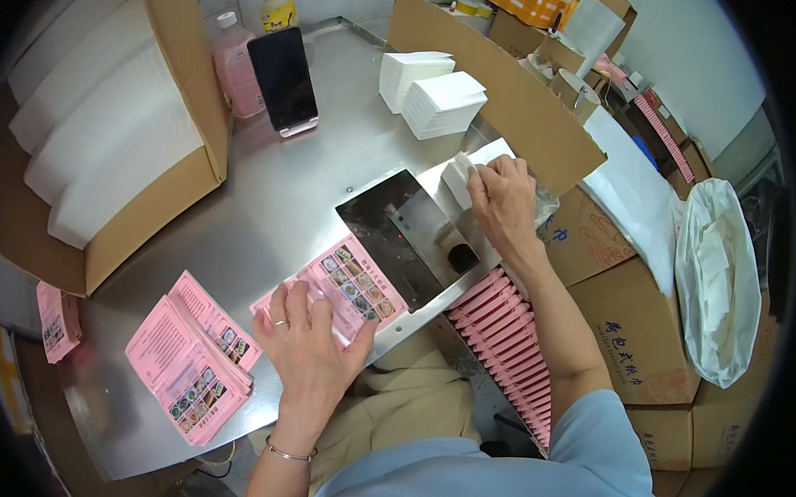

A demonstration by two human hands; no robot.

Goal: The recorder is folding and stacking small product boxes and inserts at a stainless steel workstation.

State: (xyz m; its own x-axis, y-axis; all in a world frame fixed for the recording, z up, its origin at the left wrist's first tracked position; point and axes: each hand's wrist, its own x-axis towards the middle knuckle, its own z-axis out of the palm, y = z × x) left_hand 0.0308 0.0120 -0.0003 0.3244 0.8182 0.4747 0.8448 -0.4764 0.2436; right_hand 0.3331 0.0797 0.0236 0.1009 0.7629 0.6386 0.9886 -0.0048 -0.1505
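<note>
My left hand [312,333] lies over a pink printed paper packet [362,287] with small food pictures, its bent fingers and thumb pressing on it. That packet reaches the near edge of a dark rectangular opening [377,221] in the metal tabletop. A sloped metal plate [429,228] sits inside the opening. Beyond it, my right hand [503,200] is closed on a small stack of white folded tissues [457,176]; its palm hides part of them. Further left, piles of similar pink packets [183,368] rest on the table [303,193].
Two white tissue stacks [442,105] stand at the back beside a cardboard panel [500,81]. A phone [283,78] leans on a stand near bottles. An open carton [154,214] of white tissues occupies the left. Pink packets [508,349] fill a row below the right table edge, near cartons [644,345].
</note>
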